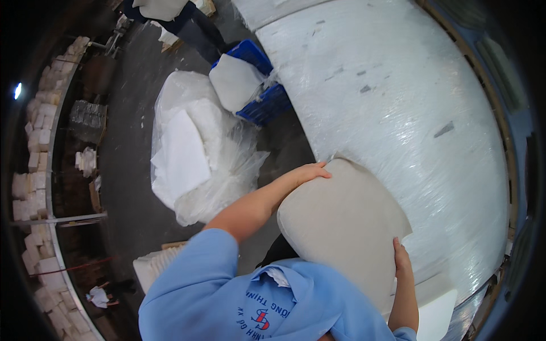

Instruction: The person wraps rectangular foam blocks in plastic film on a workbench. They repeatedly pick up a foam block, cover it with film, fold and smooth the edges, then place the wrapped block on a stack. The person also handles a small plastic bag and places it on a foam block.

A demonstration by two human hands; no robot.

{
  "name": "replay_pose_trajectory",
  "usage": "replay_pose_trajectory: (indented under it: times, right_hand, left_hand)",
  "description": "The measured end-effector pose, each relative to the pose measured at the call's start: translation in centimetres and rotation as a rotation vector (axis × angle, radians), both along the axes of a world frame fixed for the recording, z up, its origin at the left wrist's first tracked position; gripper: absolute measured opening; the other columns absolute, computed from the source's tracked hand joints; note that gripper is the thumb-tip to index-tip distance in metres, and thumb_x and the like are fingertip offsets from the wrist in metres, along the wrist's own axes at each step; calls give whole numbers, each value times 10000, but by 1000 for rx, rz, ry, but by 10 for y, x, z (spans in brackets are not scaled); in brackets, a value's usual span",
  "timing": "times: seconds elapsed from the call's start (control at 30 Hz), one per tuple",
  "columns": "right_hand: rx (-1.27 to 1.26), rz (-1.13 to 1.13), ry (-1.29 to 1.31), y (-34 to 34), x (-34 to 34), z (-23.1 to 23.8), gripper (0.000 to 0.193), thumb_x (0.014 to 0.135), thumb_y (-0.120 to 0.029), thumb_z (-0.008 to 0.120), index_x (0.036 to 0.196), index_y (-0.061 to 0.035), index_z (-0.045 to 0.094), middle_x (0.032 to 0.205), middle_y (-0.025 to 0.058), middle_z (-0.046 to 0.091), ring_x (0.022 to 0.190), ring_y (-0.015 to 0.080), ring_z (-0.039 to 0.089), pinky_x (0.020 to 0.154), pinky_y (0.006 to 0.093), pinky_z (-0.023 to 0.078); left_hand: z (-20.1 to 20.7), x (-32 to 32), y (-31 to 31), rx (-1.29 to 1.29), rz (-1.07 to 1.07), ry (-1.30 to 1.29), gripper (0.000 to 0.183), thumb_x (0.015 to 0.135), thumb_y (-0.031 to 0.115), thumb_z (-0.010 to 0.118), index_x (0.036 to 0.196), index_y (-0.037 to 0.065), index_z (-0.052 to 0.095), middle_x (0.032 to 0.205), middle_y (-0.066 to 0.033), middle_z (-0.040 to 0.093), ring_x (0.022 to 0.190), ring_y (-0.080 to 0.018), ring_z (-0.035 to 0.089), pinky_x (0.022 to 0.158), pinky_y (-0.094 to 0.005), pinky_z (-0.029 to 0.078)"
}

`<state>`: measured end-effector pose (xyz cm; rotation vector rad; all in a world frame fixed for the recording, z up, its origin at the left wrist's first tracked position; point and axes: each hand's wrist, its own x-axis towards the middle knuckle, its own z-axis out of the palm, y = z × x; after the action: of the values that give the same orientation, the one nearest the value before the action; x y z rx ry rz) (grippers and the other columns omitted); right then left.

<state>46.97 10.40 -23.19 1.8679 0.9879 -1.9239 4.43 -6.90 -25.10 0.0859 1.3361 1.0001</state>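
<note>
We note the grey pad (347,227) in front of the body, its far and right parts overlapping the plastic-wrapped desk (398,108) in view; whether it rests there we cannot tell. The left hand (313,172) has its fingers clamped on the far left edge; the right hand (402,258) has its fingers clamped on the right edge, lower down, tips partly hidden.

Containers: a clear bag (250,165) on the floor (128,125) holds white foam (182,153); a blue crate (266,107) beside the desk carries a pale cushion (234,82) across its top.

Pad orientation: long axis roughly away from the body, far end slanting slightly left; near end partly behind the shirt (227,284).
</note>
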Motion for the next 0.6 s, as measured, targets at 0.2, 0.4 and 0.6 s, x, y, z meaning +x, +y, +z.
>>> replay_pose_trajectory:
  times: [0.2,0.4,0.6]
  right_hand:
    - [136,-10,227,4,16,-39,730,1067,-592,442,1464,16,517,1347,178,661,1219,294,649,1023,429,537]
    - [216,-251,476,10,-48,-19,689,1094,-543,379,1511,1,447,1464,186,573,1284,299,599,1075,438,498]
    - [303,-396,621,12,-100,-1,717,1078,-586,397,1563,-57,404,1521,154,530,1355,316,534,1139,453,424]
  left_hand:
    - [9,-6,43,219,113,-140,670,898,121,625,1505,-62,408,1366,-230,588,1167,-305,647,985,-430,547]
    - [173,13,113,540,150,78,754,889,38,596,1593,-1,330,1455,-204,542,1288,-292,574,1076,-401,479]
    - [273,93,142,652,-18,429,930,864,28,615,1661,28,134,1578,-250,407,1428,-346,457,1147,-408,413]
